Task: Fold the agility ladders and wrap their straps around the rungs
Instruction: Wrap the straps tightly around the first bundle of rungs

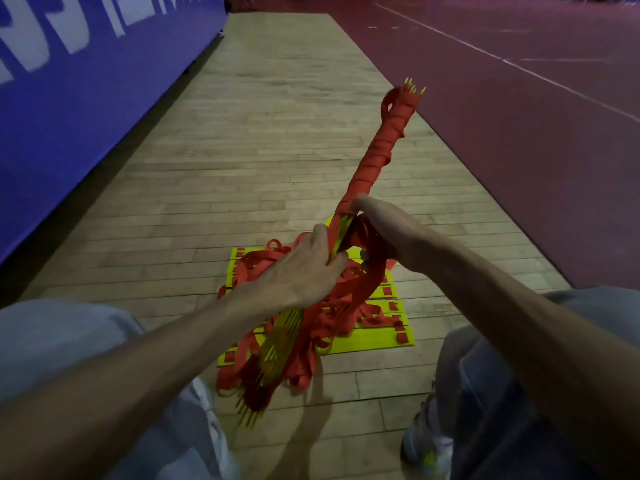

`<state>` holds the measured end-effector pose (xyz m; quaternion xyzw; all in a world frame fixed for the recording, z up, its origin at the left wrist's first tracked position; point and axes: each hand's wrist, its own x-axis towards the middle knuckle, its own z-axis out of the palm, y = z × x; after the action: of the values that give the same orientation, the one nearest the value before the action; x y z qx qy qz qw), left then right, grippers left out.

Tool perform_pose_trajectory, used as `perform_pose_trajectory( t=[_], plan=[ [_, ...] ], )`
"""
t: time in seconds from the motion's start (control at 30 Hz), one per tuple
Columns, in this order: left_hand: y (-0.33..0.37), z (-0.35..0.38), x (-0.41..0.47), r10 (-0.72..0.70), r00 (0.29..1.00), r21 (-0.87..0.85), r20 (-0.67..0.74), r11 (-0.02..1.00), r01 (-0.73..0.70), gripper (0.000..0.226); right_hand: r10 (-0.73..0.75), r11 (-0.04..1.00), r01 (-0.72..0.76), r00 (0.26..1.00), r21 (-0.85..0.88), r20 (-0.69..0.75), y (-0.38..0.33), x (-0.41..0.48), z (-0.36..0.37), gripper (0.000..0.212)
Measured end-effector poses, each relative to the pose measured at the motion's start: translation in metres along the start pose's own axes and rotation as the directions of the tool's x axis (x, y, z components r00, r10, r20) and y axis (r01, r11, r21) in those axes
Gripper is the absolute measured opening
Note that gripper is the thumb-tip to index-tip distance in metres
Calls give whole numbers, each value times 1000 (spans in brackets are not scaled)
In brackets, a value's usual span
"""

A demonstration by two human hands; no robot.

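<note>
A bundle of stacked yellow rungs (379, 154) slants up and away from me, its far half wound tightly in red strap. My left hand (304, 268) grips the bundle at its middle, fingers curled round the bare yellow rungs. My right hand (384, 226) holds the red strap (372, 271) just beside the bundle, where the winding ends. The near end of the bundle (277, 344) hangs low with loose strap loops around it. Beneath lies a second ladder (377, 336), its yellow rungs flat on the floor under tangled red strap.
I crouch on a wooden floor (270, 140), with my knees at both lower corners and a shoe (427, 445) at lower right. A blue banner wall (86, 91) runs along the left. A red court surface (519, 116) with white lines borders the right.
</note>
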<state>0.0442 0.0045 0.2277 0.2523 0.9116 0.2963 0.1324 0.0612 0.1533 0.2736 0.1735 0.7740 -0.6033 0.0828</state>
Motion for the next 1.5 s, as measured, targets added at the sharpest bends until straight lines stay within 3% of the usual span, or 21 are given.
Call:
perform_pose_trajectory(
  t=[0.07,0.17,0.27,0.33,0.43,0.5,0.57,0.67,0.73,0.8,0.87,0.93,1.03,1.17,1.27,1.37,1.43,1.5],
  plan=[
    [0,0,0,49,999,-36,14,998,-48,41,-39,998,37,998,-50,-42,-1,-4,0,41],
    [3,-4,-1,125,992,-349,-12,929,-122,31,-51,998,46,989,-39,-142,-1,-1,-1,36],
    [-2,-9,3,15,1000,-611,12,792,-4,43,1,996,15,984,90,-176,-2,0,-4,22],
    [-4,-11,3,-20,994,-716,103,693,88,52,11,985,12,991,173,-130,-3,-1,-3,20],
    [-2,-14,2,-9,964,-821,266,522,231,35,-42,962,51,998,270,-37,-6,-5,-2,19],
    [0,-15,-1,11,931,-829,365,460,319,32,-97,973,104,994,205,-42,-9,-6,-5,27],
    [3,-17,-2,50,899,-815,435,445,370,35,-153,987,155,985,28,-79,-10,-4,-10,38],
    [6,-25,0,58,899,-807,434,469,359,34,-166,983,161,985,-88,-55,-6,-1,-17,49],
    [6,-30,3,23,909,-768,416,544,338,29,-116,985,115,993,-128,0,-4,0,-23,53],
    [5,-31,4,0,930,-742,369,602,294,20,-83,957,98,994,-273,65,-3,1,-28,56],
    [3,-30,4,-3,952,-775,305,580,250,10,-42,881,88,993,-465,107,-3,2,-32,57],
    [4,-29,3,-20,962,-796,271,557,236,16,-7,820,66,994,-569,105,-4,3,-32,42],
    [3,-25,8,-102,987,-715,127,680,162,19,-11,892,57,994,-449,105,-7,2,-28,21],
    [2,-12,12,-74,994,-277,-81,960,49,44,-38,962,58,996,-266,80,-8,1,-17,14],
    [7,-10,8,-5,986,-30,-168,1000,0,38,-46,985,57,996,-163,72,-8,-3,-11,13],
    [11,-15,3,88,985,44,-148,996,-83,29,-32,999,33,998,-2,59,-10,-6,-9,15],
    [10,-17,1,107,990,82,-95,992,-99,43,-27,995,19,996,97,88,-11,-7,-7,17],
    [11,-17,-4,145,989,103,-9,984,-143,66,-41,996,38,998,77,49,-10,-6,-5,29]
  ],
)
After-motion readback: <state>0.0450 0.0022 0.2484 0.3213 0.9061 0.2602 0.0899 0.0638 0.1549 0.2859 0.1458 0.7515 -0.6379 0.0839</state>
